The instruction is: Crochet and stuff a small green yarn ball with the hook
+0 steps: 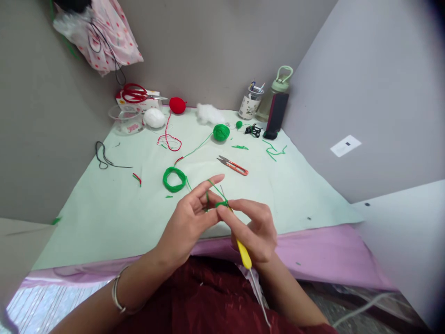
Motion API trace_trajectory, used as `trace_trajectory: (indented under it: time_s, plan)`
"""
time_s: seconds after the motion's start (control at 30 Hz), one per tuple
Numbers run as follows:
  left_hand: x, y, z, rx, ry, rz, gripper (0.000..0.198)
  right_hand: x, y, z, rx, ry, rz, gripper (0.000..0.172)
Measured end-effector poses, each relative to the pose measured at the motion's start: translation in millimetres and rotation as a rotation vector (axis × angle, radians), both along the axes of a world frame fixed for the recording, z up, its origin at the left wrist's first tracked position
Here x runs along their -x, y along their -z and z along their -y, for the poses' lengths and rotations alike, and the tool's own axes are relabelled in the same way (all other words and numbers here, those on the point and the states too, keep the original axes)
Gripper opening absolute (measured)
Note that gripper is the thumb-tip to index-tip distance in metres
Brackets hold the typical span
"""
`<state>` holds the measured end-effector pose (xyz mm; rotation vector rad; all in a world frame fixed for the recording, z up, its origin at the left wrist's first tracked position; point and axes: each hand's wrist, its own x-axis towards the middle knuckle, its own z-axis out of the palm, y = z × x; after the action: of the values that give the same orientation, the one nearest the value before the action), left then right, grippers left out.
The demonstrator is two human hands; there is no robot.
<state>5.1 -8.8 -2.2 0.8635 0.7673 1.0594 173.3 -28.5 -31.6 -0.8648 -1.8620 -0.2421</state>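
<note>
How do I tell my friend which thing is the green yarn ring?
On the pale green tablecloth, look just past the person's left hand. A coil of green yarn lies there. Unlike the larger green ball farther back, it is a ring with an open hole in the middle.

Green against pale mint, with sparks of red and yellow.
Runs green through the yarn ring (164,180), the yarn ball (221,133) and the stitching (221,204); turns yellow on the hook handle (244,255), red on a second yarn ball (177,105) and on the scissor handles (141,97), orange on the thread snips (236,167), white on the stuffing (209,113). Spreads pale mint over the tablecloth (121,213), lilac over the lower cloth (323,246), pale pink with red dots over the hanging bag (116,39).
</note>
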Motion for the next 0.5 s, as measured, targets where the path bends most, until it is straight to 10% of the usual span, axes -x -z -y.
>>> trace_trajectory:
  time_s: [0.27, 0.5]
  plan:
    - [7, 1.0, -9, 0.09, 0.027, 0.104, 0.05, 6, -10.9, -12, 0.381, -0.324, -0.726, 0.022]
    - [0, 6.2, -4, -0.048, -0.05, 0.037, 0.042, 15, -7.1, -9, 0.308, -0.183, -0.526, 0.027]
